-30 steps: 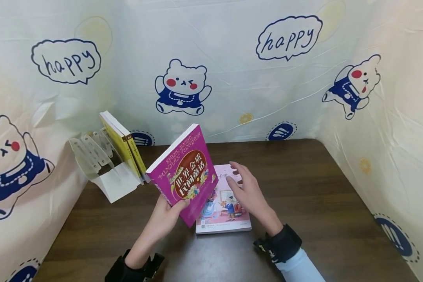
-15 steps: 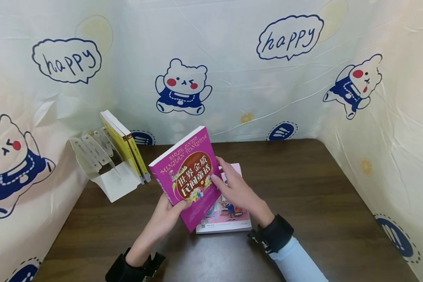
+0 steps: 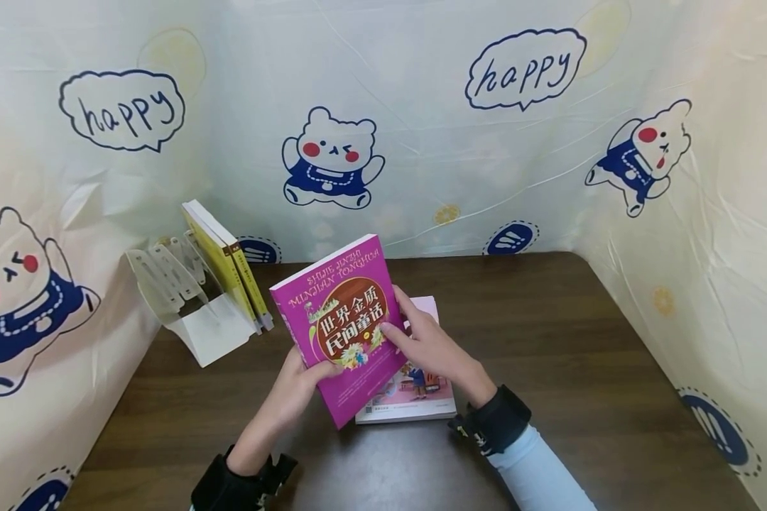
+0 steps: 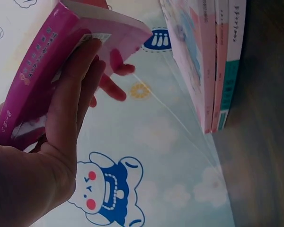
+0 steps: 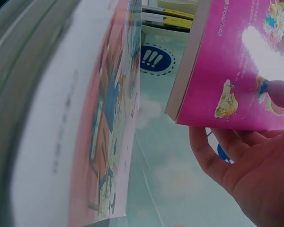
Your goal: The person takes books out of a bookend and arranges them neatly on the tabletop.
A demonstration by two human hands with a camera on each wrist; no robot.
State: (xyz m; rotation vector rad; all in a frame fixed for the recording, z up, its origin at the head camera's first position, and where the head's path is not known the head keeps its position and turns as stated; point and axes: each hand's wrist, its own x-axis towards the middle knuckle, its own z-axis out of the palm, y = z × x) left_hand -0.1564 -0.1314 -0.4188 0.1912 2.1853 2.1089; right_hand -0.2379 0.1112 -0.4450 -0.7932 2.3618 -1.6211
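A magenta paperback book (image 3: 351,383) with a brown oval title patch is held tilted in the air, its front cover toward the head camera. My left hand (image 3: 297,387) grips its lower left side, thumb on the cover; in the left wrist view the left fingers (image 4: 68,90) lie against the back. At the opposite edge, my right hand (image 3: 437,344) holds the book with its thumb on the cover and fingers behind, as the right wrist view shows too. Beneath it a small stack of books with a pink picture cover (image 3: 422,404) lies on the table, partly hidden by the magenta book.
A white bookend rack (image 3: 214,333) with clear dividers stands at the table's left. Two yellow books (image 3: 233,273) lean upright in its right part. The dark wooden table (image 3: 550,341) borders a printed curtain (image 3: 422,177) at the back and sides.
My right hand has moved left from above the pink book and taken hold of the magenta book's right edge. The magenta book has shifted slightly right and down, turning a little more upright.
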